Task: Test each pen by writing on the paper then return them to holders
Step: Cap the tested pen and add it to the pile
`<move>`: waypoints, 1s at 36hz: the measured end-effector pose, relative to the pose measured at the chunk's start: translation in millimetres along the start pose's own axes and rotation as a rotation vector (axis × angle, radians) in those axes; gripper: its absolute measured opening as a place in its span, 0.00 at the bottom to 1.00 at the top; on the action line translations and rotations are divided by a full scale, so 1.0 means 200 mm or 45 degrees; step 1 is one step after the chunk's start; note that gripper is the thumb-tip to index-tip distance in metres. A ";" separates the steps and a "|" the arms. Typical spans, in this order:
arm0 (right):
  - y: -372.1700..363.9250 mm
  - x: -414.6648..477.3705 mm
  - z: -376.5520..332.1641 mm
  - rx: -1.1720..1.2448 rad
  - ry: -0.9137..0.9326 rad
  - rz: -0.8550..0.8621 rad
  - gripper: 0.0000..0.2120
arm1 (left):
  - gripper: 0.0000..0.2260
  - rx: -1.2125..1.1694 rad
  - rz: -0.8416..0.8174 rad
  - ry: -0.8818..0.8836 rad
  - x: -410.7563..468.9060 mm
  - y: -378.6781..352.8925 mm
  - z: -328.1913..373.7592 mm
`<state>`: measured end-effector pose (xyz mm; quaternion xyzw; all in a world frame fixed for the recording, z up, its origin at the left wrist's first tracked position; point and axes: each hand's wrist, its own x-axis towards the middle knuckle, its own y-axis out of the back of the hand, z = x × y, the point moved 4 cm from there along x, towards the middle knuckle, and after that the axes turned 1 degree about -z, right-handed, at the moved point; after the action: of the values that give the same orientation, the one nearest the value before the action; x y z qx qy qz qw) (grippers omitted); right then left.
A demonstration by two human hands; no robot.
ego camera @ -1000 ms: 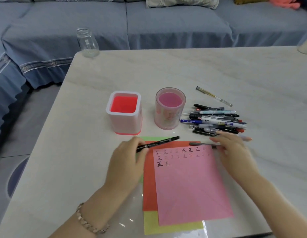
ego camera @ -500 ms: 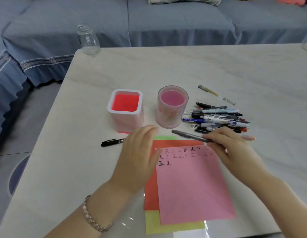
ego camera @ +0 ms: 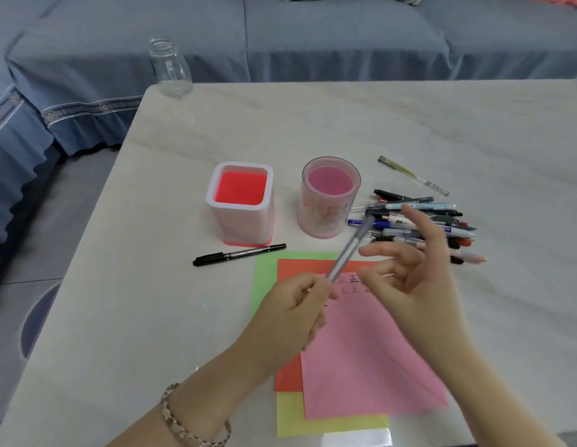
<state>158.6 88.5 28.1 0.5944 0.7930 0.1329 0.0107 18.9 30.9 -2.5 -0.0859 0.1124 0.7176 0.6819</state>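
Pink paper point(ego camera: 371, 359), black marker point(ego camera: 238, 254), red-lined square holder point(ego camera: 240, 201), pink round holder point(ego camera: 329, 196)

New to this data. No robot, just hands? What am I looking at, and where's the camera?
No machine here: these are a person's two bare hands, filmed by one wide-angle camera worn on the head and looking down. On the table stand a square holder and a round holder, with no pens in them. A pen pile lies to their right, a black marker in front, and a pink sheet with test marks tops some coloured paper. The left hand grips a grey pen. The right hand is open.
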 end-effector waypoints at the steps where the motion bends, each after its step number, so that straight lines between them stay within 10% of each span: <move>1: -0.02 -0.01 0.02 -0.284 0.128 -0.028 0.36 | 0.12 -0.002 -0.046 0.037 -0.01 0.00 0.01; 4: -0.08 -0.02 0.07 -0.826 0.392 -0.109 0.23 | 0.14 -0.016 -0.147 0.095 -0.03 -0.01 0.06; 9: -0.10 -0.01 0.11 -0.461 0.151 -0.043 0.10 | 0.20 0.194 -0.102 -0.089 -0.04 0.02 0.09; 15: -0.12 -0.03 0.06 0.334 -0.344 -0.091 0.19 | 0.19 0.844 0.021 -0.583 0.00 0.06 0.11; 36: -0.20 -0.08 0.11 0.500 -0.495 0.130 0.18 | 0.12 0.860 -0.062 -0.622 -0.05 -0.06 0.08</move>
<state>129.9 67.5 -4.3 0.6387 0.7557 -0.1394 0.0405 32.5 26.9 14.5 0.3125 0.1744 0.6234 0.6952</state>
